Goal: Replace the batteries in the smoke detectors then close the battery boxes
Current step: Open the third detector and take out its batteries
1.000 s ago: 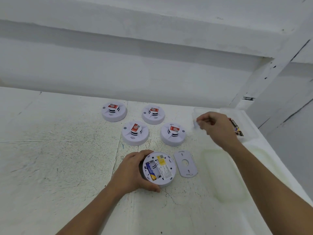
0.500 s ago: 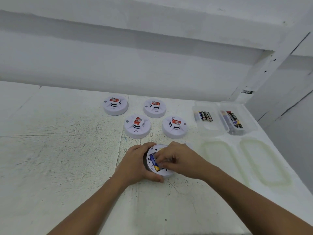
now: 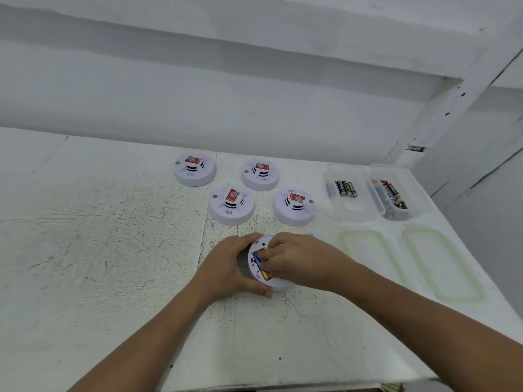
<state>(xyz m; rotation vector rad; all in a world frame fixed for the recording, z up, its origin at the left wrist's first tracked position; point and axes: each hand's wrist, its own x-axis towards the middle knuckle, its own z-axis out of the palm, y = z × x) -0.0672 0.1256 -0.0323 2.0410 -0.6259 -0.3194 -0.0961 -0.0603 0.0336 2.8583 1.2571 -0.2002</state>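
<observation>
A white smoke detector (image 3: pixel 256 250) lies upside down on the table, its battery box open with a blue and yellow battery (image 3: pixel 259 263) inside. My left hand (image 3: pixel 229 267) grips the detector's left side. My right hand (image 3: pixel 294 260) lies over the detector with curled fingertips on the battery area; whether they pinch a second battery is hidden. The grey battery cover (image 3: pixel 318 236) peeks out behind my right hand. Several more detectors stand face up behind, among them one (image 3: pixel 232 203) and another (image 3: pixel 294 206).
Two clear plastic boxes at the right hold batteries: the left box (image 3: pixel 349 206) and the right box (image 3: pixel 407 199). Their two translucent lids (image 3: pixel 368 258) (image 3: pixel 441 267) lie in front of them. A white wall rises behind, and the table's edge runs along the right.
My right hand came back from the battery box at the right and now sits on the open detector, fingers pressing further into the battery area. My left hand kept its hold.
</observation>
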